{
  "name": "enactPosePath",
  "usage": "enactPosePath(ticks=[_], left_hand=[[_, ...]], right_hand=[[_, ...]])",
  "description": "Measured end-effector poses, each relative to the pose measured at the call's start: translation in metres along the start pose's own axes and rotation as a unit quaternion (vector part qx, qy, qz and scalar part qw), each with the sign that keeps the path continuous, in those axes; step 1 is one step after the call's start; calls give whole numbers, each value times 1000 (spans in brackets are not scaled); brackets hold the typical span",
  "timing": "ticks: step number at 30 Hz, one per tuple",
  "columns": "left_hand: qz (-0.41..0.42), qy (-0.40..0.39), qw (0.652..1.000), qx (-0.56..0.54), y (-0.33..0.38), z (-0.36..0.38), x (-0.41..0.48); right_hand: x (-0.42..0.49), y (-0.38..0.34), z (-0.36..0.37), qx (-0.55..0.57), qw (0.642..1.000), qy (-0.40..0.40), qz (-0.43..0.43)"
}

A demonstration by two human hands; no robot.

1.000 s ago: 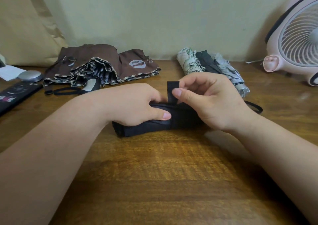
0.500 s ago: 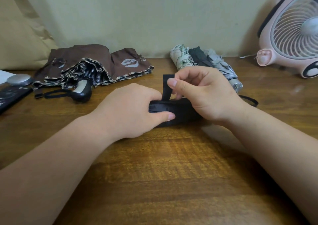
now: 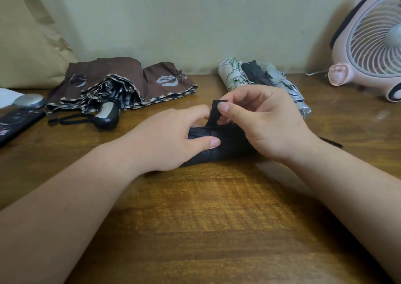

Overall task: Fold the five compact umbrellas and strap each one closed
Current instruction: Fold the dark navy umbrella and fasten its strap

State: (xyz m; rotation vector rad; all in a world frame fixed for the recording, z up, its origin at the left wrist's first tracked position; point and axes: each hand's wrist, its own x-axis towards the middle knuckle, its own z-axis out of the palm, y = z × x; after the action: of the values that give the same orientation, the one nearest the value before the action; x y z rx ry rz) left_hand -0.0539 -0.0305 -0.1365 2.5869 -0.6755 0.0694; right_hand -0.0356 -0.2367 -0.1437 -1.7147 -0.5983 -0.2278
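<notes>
Lying across the middle of the wooden table [image 3: 206, 218] in the head view, the black umbrella [image 3: 227, 147] is rolled into a tight, dark bundle with fine creases across its fabric. Both of its ends are hidden under the hands. The left hand [image 3: 169, 140] grips its left part, fingers curled over the top and the thumb pressed flat against the near side. The right hand [image 3: 269, 123] sits over the right part and pinches the black strap [image 3: 216, 110] between thumb and forefinger. The strap stands upright above the bundle, not yet wrapped round it.

Behind the left hand lies the brown umbrella [image 3: 121, 75], collapsed but unrolled. Its canopy is spread loose, showing a checked trim and a pale logo, and its black and silver handle [image 3: 108, 115] points toward the near edge.

At the back, behind the right hand, three rolled umbrellas lie side by side and touching: the floral umbrella [image 3: 231, 75], a dark umbrella [image 3: 256, 73] and the grey umbrella [image 3: 282, 82]. Whether they are strapped I cannot tell.

A pink fan [image 3: 373, 42] stands at the far right. At the left edge are a dark remote [image 3: 15, 125] and a beige bag [image 3: 26, 45] against the wall.
</notes>
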Motion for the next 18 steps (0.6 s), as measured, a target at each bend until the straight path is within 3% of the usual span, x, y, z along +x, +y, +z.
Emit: enactPosePath(ticks=[7, 11, 18], left_hand=[[31, 46, 997, -57, -8, 4, 9], [78, 85, 992, -54, -13, 5, 6], [70, 98, 989, -86, -15, 4, 7]], right_hand=[[-2, 6, -13, -67, 994, -79, -24], [0, 9, -16, -86, 992, -83, -30], [0, 12, -17, -109, 989, -82, -61]])
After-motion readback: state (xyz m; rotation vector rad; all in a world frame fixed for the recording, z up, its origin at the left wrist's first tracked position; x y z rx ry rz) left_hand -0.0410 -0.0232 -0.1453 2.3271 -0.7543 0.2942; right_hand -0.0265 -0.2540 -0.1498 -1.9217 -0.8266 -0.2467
